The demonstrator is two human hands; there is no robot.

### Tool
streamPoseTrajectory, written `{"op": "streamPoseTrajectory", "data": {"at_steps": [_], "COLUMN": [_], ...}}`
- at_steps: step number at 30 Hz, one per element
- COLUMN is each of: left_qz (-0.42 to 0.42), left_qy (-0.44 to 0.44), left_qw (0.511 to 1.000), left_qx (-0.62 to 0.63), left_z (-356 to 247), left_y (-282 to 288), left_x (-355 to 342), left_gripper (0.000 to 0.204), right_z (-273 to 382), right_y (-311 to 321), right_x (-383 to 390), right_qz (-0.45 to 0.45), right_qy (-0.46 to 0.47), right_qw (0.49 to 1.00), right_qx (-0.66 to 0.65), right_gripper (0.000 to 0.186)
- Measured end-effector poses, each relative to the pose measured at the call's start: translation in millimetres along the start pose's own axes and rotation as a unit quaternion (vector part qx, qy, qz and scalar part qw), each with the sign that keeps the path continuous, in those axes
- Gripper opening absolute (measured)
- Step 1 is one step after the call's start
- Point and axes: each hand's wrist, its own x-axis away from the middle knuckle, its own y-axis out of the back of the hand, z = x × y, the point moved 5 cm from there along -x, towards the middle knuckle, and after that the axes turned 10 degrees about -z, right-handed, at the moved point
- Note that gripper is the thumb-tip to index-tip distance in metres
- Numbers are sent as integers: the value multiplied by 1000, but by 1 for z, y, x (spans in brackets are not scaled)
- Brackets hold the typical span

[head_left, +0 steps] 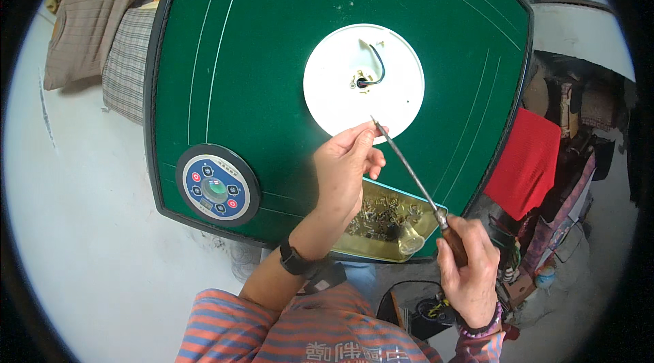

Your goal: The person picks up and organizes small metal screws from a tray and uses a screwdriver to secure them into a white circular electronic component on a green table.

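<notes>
A long-shafted screwdriver (410, 170) with a brown handle is gripped in my right hand (473, 271), its shaft slanting up and left. Near its tip, the thumb and fingers of my left hand (343, 169) are pinched together; whatever small thing they hold is too small to make out. Both the tip and those fingertips are over the near edge of a round white disc (329, 105), apparently a lamp base. From the disc's middle hole a dark wire (381, 67) curves out, with small brass-coloured bits around the hole.
A yellowish tray (371, 253) of small metal screws (381, 216) and a clear plastic piece (411, 240) lies between my forearms. On the green table (272, 56), a round control panel (253, 189) is at the near left. Clothes (92, 29) and a red cloth (526, 162) are beyond the table's sides.
</notes>
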Motion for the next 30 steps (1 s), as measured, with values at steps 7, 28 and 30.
{"op": "streamPoseTrajectory", "data": {"at_steps": [7, 28, 30], "left_qz": [53, 71, 76], "left_qy": [76, 117, 119], "left_qw": [996, 986, 985], "left_qx": [13, 93, 99], "left_z": [-1, 0, -2], "left_y": [-26, -24, -24], "left_x": [-5, -29, -29], "left_gripper": [46, 50, 50], "right_z": [23, 54, 58], "right_y": [3, -12, -11], "right_x": [-52, -102, -103], "right_qz": [41, 103, 108], "right_qy": [22, 64, 66], "right_qw": [993, 969, 965], "right_qx": [110, 215, 227], "right_gripper": [29, 28, 28]}}
